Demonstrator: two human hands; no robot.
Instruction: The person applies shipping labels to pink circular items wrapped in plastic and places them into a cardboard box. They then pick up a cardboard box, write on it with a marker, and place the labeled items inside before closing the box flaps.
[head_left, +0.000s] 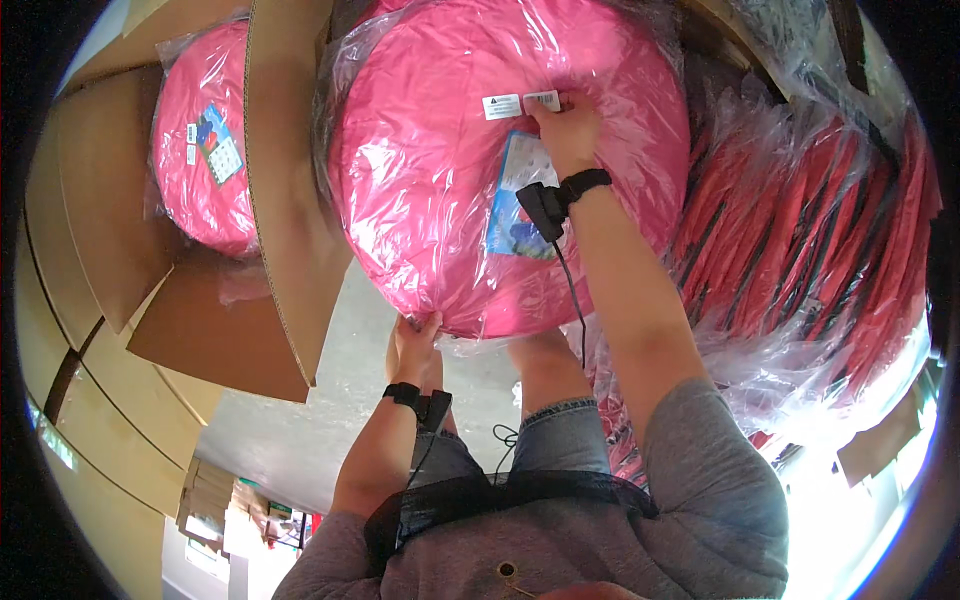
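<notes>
A large round pink fabric bundle [420,180] in clear plastic wrap sits in front of me. On its face are a small white label [503,107], a second white label [541,101] with a barcode, and a blue printed card [510,190]. My right hand [567,130] reaches over the bundle, its fingers closed at the right end of the barcode label. Down at the bundle's near edge, my left hand [415,342] grips the wrapped rim between thumb and fingers. Both wrists wear black straps with small devices.
An open cardboard box [215,320] at the left holds another wrapped pink bundle [205,150]. To the right, red and black folded fabric [800,240] is piled under clear plastic. Several cartons [110,440] line the far left. Grey floor [300,430] shows below.
</notes>
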